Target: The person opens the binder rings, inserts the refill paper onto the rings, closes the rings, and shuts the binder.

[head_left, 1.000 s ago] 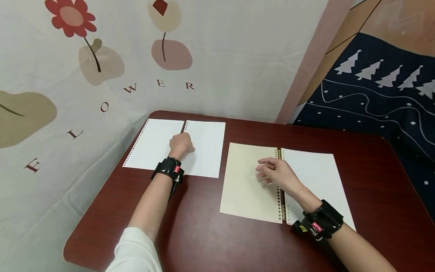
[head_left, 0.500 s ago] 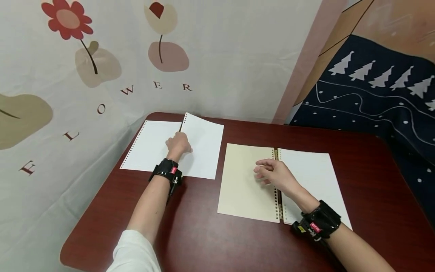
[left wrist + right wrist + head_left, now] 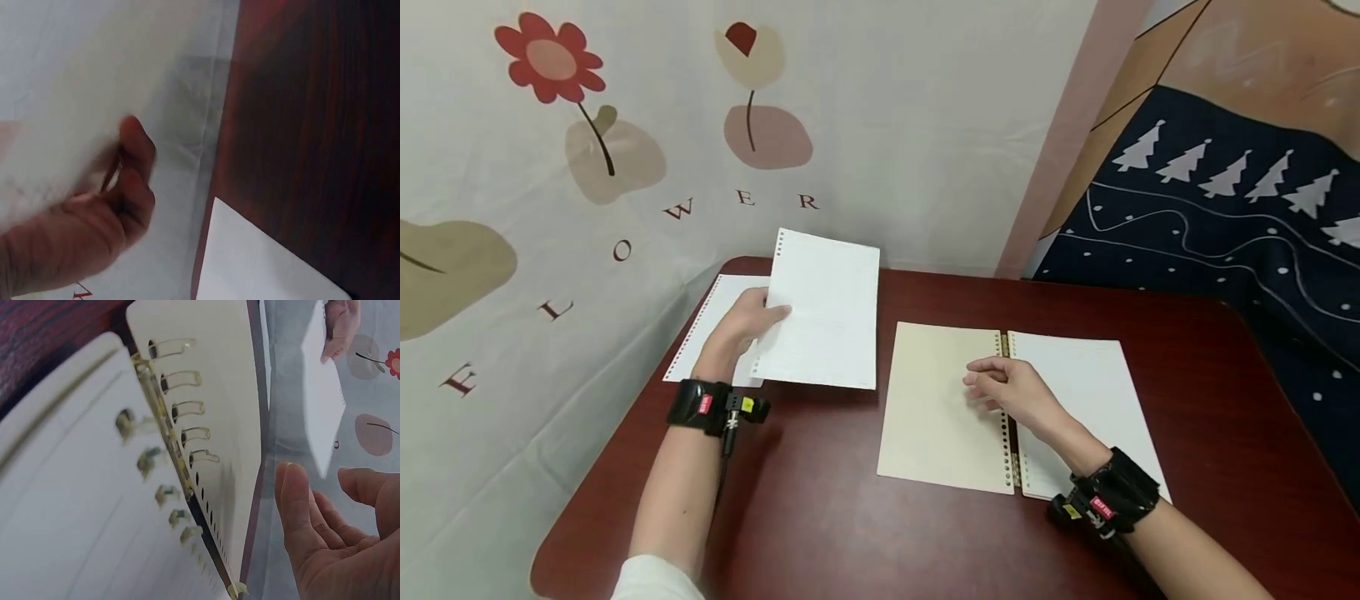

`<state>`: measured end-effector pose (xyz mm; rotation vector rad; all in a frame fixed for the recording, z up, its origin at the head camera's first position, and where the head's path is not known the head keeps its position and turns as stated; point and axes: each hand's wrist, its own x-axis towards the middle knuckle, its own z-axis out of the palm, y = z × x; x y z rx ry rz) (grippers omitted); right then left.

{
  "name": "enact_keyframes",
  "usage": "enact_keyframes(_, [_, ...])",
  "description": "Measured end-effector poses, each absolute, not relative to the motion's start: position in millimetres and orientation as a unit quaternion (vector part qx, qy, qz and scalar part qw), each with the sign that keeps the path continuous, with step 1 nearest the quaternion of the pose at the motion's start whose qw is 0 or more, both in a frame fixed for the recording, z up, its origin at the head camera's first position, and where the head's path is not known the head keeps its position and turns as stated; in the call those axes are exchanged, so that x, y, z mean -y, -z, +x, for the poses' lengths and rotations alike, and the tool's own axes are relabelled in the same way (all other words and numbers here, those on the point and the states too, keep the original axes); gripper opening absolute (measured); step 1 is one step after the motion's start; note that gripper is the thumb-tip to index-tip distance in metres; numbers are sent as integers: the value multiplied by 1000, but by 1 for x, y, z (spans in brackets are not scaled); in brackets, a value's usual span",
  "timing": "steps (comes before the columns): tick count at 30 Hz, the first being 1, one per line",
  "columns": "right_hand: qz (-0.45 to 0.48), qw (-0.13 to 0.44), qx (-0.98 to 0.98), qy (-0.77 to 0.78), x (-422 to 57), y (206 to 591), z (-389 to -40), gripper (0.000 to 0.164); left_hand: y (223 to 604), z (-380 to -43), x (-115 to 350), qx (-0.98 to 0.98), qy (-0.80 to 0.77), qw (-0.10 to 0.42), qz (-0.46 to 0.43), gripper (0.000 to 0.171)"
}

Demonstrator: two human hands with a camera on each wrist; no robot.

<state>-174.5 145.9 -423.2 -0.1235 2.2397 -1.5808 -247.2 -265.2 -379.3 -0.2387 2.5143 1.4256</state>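
Note:
In the head view my left hand (image 3: 741, 325) pinches a white loose-leaf sheet (image 3: 827, 308) by its punched left edge, thumb in front and fingers behind. The sheet is lifted and tilted above the table, and it looks blurred in the left wrist view. Under it, partly covered, a second punched sheet (image 3: 700, 333) lies flat. My right hand (image 3: 1022, 396) hovers over an open ring binder, fingers loosely bent around nothing. Its cream cover (image 3: 940, 408) is on the left and a white paper stack (image 3: 1075, 392) on the right. The rings (image 3: 181, 379) stand open in the right wrist view.
Everything lies on a dark red-brown table (image 3: 827, 517) with rounded corners. Behind it hangs a pale cloth (image 3: 917, 125) printed with flowers and letters. A dark blue cloth (image 3: 1210, 217) with white trees hangs at the right.
My left hand has moved left and turned, raising the right-hand loose sheet off the table and drawing it over the left one. The right hand stays over the binder.

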Motion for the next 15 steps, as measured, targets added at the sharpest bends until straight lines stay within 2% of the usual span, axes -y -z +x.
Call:
enact_keyframes(7, [-45, 190, -801, 566, -150, 418, -173, 49, 379, -228, 240, -797, -583, 148, -61, 46])
enact_keyframes(15, [-48, 187, -781, 594, -151, 409, -173, 54, 384, -218, 194, -773, -613, 161, -36, 40])
